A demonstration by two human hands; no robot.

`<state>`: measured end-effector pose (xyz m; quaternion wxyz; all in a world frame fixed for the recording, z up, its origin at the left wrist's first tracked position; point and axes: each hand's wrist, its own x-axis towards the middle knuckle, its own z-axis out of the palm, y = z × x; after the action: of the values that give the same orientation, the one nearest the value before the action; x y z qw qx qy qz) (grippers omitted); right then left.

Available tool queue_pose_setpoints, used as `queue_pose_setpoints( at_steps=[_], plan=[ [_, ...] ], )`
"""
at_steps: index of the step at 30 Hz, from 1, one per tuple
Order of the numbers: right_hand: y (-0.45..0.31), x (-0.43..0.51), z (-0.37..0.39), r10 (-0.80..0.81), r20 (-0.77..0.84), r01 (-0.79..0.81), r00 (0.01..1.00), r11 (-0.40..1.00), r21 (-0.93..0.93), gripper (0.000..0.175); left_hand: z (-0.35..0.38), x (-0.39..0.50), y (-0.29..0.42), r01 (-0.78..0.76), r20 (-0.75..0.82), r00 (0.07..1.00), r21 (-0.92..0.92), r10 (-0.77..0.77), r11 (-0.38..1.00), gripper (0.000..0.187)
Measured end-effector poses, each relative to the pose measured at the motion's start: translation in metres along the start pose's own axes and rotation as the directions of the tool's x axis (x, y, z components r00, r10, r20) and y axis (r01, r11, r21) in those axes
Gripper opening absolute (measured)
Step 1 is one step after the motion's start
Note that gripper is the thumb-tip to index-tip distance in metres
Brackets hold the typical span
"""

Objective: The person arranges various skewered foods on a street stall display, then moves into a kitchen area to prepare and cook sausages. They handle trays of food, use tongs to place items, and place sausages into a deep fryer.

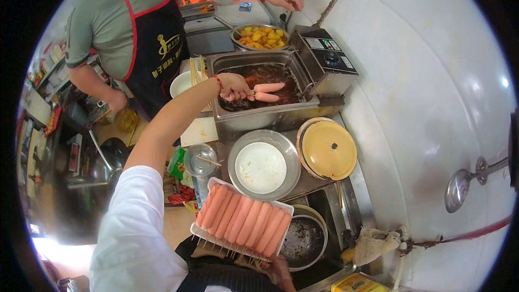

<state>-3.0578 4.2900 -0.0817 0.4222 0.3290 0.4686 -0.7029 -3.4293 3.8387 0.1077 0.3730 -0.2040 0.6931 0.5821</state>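
Observation:
One of my arms, in a white sleeve, reaches from the lower left over a rectangular electric fryer (267,110) of dark bubbling oil. At its end my left hand (235,88) is closed on the sticks of two pink sausages (268,87), which lie at or just above the oil. Low in the view, my right hand (280,271) grips the near right corner of a white tray (288,209). Rows of skewered sausages (243,219) fill that tray, their sticks pointing towards me. Bundled wooden skewers (194,71) lean at the fryer's left beside a white bowl (180,85).
Nearby are a steel basin (294,166) holding a white bowl (260,168), a yellow lidded pot (329,150), a glass bowl (200,159) and a dark pan (302,241). Behind the fryer stands a bowl of yellow chunks (261,37). A person in an apron (156,44) stands at the upper left.

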Motion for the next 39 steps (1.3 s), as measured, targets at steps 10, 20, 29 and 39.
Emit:
queue_pose_setpoints(
  at_steps=[10,20,29,39],
  plan=[
    [-0.001,-0.003,0.004,-0.054,-0.081,0.051,0.995,0.998,-0.031,0.014,0.048,-0.101,-0.004,-0.145,-0.334,0.579,0.856,0.744,0.497,0.027],
    [0.001,-0.002,0.003,-0.132,0.033,0.129,0.991,0.988,0.08,0.016,0.211,-0.203,-0.265,-0.01,-0.125,0.975,0.8,0.182,0.6,0.04],
    [-0.003,0.002,-0.007,-0.077,0.038,0.08,0.996,0.994,-0.079,0.014,0.259,-0.172,-0.366,0.098,-0.551,0.835,0.171,0.013,0.98,0.052],
    [-0.003,0.0,-0.002,-0.107,0.044,0.108,0.993,0.994,-0.005,0.017,0.252,-0.153,-0.386,0.074,-0.591,0.806,0.135,0.021,0.988,0.041]
  ],
)
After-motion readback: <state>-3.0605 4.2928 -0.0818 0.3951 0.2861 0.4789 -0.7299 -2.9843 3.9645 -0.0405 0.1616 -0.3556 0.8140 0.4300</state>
